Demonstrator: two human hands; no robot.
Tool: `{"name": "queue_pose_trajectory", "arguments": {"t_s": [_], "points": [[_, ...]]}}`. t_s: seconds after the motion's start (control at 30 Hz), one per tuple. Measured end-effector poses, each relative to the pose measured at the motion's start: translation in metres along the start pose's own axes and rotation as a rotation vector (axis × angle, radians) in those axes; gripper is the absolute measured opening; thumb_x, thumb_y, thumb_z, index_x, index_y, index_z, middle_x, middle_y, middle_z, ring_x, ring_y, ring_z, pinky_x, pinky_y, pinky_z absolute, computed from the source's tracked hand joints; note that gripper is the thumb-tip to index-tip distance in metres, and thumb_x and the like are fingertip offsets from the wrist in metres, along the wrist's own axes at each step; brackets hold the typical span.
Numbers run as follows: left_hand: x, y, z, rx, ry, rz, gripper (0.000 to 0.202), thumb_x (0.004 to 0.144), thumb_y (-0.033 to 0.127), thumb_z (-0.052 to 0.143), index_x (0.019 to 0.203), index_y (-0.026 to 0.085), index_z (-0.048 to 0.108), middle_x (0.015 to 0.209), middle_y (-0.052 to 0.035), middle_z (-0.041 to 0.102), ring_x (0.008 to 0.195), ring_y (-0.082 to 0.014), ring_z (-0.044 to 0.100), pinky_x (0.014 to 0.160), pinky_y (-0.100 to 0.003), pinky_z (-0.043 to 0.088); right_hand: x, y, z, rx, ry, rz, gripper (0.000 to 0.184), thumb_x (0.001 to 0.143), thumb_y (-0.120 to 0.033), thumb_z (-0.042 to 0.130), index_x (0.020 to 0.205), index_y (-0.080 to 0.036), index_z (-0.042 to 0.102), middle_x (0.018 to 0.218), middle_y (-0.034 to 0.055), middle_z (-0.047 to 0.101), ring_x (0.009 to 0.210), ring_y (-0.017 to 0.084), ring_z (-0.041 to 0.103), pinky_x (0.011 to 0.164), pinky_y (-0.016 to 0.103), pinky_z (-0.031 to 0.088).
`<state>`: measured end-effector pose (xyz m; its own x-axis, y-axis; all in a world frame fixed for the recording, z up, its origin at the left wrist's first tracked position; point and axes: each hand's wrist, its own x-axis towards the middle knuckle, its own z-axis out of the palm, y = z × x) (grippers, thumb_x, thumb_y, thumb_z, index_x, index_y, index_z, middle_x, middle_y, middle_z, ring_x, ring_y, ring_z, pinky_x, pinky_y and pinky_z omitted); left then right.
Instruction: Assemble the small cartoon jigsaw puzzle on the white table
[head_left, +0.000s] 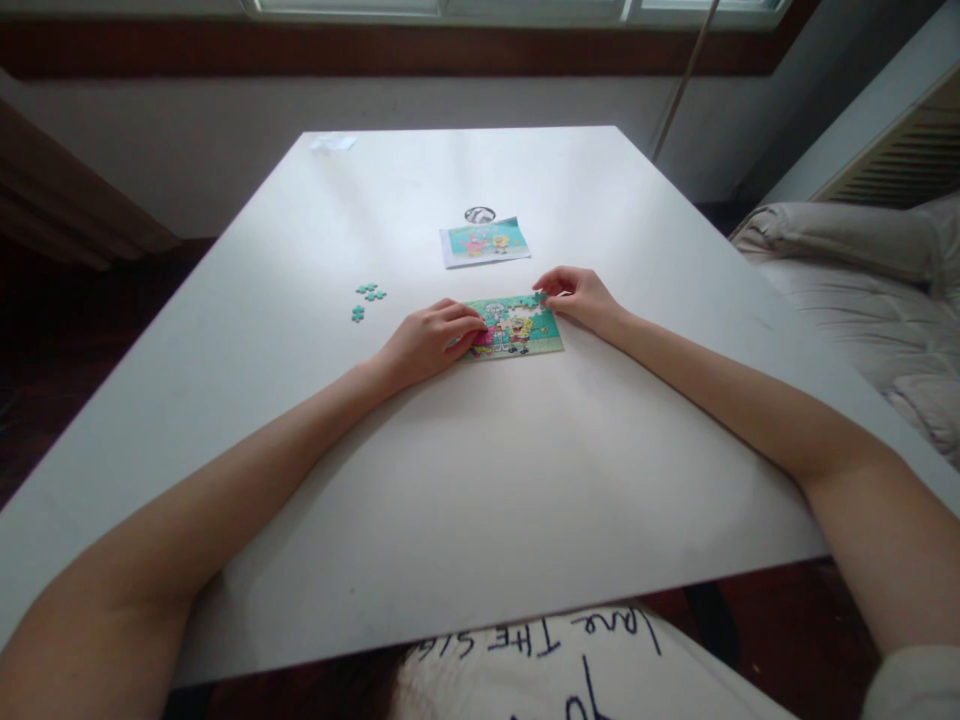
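A cartoon jigsaw puzzle (pixel 540 336) lies flat on the white table, with a pale gap among its pieces near the upper middle. My left hand (pixel 435 335) rests over the puzzle's left side, fingers curled onto its surface and covering that edge. At the upper right corner, my right hand (pixel 581 298) pinches a small teal puzzle piece (pixel 537 298) between thumb and fingers. Several loose teal pieces (pixel 371 292) lie to the left, beyond my left hand. Just past the puzzle sits a picture sheet (pixel 487 242) with similar cartoon figures.
The white table (pixel 480 480) reaches toward the wall under a window. Behind the picture sheet is a round black-and-white mark (pixel 480 214). A crumpled clear wrapper (pixel 332 143) lies at the far left corner. A beige padded couch (pixel 847 290) stands on the right.
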<state>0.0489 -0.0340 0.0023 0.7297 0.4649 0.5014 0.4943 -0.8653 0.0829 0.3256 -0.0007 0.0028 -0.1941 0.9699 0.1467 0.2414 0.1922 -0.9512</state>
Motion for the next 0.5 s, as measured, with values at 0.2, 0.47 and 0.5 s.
{"name": "queue_pose_trajectory", "arguments": {"t_s": [0.2, 0.47, 0.5], "points": [[-0.0005, -0.0021, 0.0023, -0.017, -0.007, -0.017, 0.028, 0.101, 0.030, 0.047, 0.103, 0.021, 0.073, 0.103, -0.0045, 0.075, 0.094, -0.0161, 0.066, 0.081, -0.027, 0.053, -0.0007, -0.0014, 0.0024, 0.060, -0.001, 0.039, 0.018, 0.060, -0.015, 0.067, 0.077, -0.015, 0.071, 0.069, -0.0021, 0.064, 0.066, 0.009, 0.051, 0.062, 0.024, 0.038], [-0.0006, -0.0010, 0.0001, -0.026, -0.017, -0.025, 0.029, 0.101, 0.031, 0.046, 0.105, 0.021, 0.073, 0.104, -0.0056, 0.075, 0.095, -0.0165, 0.067, 0.082, -0.027, 0.054, -0.0018, -0.0029, 0.0034, 0.154, -0.002, 0.096, 0.014, 0.061, -0.014, 0.068, 0.075, -0.018, 0.068, 0.063, -0.0048, 0.056, 0.061, 0.009, 0.049, 0.057, 0.023, 0.039], [-0.0006, -0.0008, -0.0001, -0.030, -0.020, -0.028, 0.029, 0.101, 0.031, 0.046, 0.105, 0.021, 0.073, 0.104, -0.0057, 0.075, 0.095, -0.0165, 0.067, 0.082, -0.027, 0.054, -0.0020, -0.0035, 0.0032, 0.141, 0.002, 0.097, 0.014, 0.062, -0.013, 0.068, 0.075, -0.017, 0.067, 0.063, -0.0046, 0.056, 0.060, 0.009, 0.049, 0.057, 0.024, 0.039]]}}
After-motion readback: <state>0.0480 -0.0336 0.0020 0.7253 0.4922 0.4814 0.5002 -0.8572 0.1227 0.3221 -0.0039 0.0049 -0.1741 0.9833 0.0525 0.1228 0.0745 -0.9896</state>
